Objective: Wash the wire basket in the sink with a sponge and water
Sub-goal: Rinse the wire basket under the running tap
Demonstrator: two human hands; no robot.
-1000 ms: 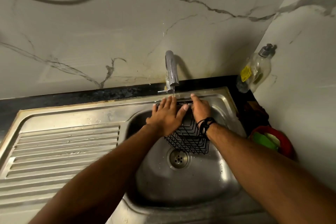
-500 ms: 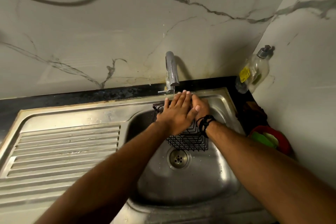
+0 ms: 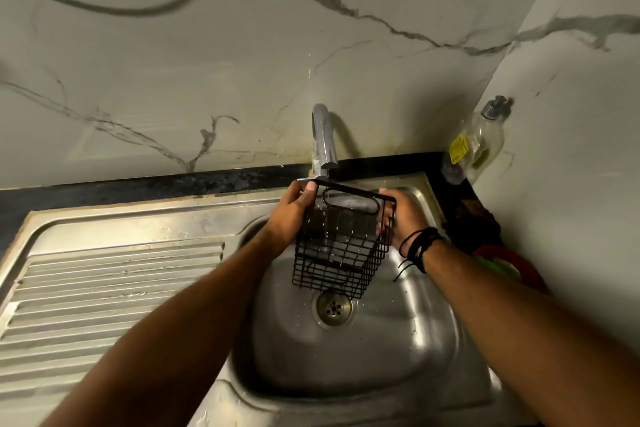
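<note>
A black wire basket [image 3: 341, 256] hangs tilted over the steel sink bowl [image 3: 381, 340], just under the chrome tap [image 3: 323, 142]. Its open top faces the tap, and a thin stream of water falls into it. My left hand [image 3: 291, 218] grips its left rim, thumb on the top wire. My right hand [image 3: 403, 215] holds its right side, fingers hooked through the mesh. A sponge is not in either hand.
The ribbed steel drainboard [image 3: 114, 291] lies to the left. The drain [image 3: 333, 308] sits below the basket. A clear soap bottle [image 3: 479, 142] stands in the back right corner. A red dish with something green [image 3: 505, 267] sits at the sink's right, against the wall.
My hands were flat on top of the basket low in the bowl. Now they grip its two sides and it is lifted and tilted under the tap.
</note>
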